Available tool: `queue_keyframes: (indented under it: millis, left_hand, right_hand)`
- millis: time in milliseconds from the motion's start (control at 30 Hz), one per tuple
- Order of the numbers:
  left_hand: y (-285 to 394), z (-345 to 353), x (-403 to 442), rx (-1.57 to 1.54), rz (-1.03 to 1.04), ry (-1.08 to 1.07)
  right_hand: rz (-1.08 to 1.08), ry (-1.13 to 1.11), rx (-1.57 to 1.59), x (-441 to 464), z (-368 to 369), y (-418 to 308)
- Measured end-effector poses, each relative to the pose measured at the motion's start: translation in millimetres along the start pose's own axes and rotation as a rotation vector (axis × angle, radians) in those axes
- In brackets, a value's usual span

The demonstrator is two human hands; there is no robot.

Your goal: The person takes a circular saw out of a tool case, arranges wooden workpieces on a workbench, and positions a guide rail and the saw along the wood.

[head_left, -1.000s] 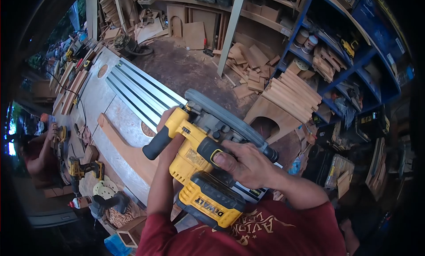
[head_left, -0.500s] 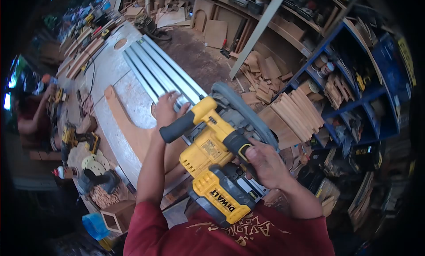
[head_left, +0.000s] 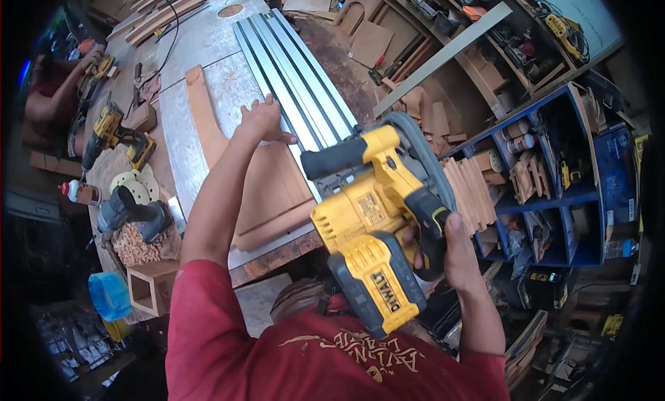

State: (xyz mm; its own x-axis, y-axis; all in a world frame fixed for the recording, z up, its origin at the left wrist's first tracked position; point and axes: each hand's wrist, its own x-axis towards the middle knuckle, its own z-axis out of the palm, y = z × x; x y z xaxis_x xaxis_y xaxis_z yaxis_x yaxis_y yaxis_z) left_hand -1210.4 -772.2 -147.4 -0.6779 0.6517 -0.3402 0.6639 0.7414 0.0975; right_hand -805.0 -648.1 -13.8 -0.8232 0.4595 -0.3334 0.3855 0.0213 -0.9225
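Head camera, and straight to the right hand (head_left: pixel 457 252): its fingers are curled tight round the black rear grip of the yellow saw (head_left: pixel 364 207), thumb up along the near side, fingertips showing through the handle opening. So the saw sits inside that grip, its body reaching out to the left of the knuckles, battery (head_left: pixel 381 286) end toward the maroon shirt (head_left: pixel 332 356). Over to the left hand (head_left: pixel 263 121): fingers spread wide, at the edge of the silver guide rail (head_left: pixel 298 72), thumb reaching across it. Whether that palm presses down, one cannot tell. The saw's black front handle (head_left: pixel 336 158) is just beyond that thumb, apart from it. The rail runs under the saw, though whether the saw's base rests on it is hidden. Below the left forearm, the curved wooden board (head_left: pixel 273 186) lies on the grey tabletop (head_left: pixel 227 82), beside the rail. Out on the far left, another person's hand (head_left: pixel 90 58) is at a yellow-and-black tool (head_left: pixel 104 67), with a cordless drill (head_left: pixel 114 134) nearer, well apart from the saw.
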Motion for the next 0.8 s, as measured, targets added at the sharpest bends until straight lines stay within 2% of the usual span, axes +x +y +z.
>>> queue_keyframes:
  millis: [33,133,267,333,800]
  left_hand:
    - [0.3,1.5,-0.4,-0.014,-0.006,-0.02]
    - [-2.0,6.8,5.5,0.063,0.007,-0.008]
    - [1.0,6.8,4.7,0.07,-0.017,-0.003]
    - [3.0,6.3,4.3,0.065,-0.029,-0.013]
    - [-13.9,13.1,13.8,0.096,0.036,-0.065]
  right_hand:
    - [0.052,-0.012,-0.014,-12.4,-6.0,5.7]
    - [-0.001,0.053,0.002,-54.2,-14.6,24.8]
    - [0.069,0.058,0.034,-81.7,-19.8,30.1]
    - [0.063,0.0,0.0,-81.6,-27.7,32.0]
    - [0.024,0.0,-0.051,-69.2,-23.0,34.8]
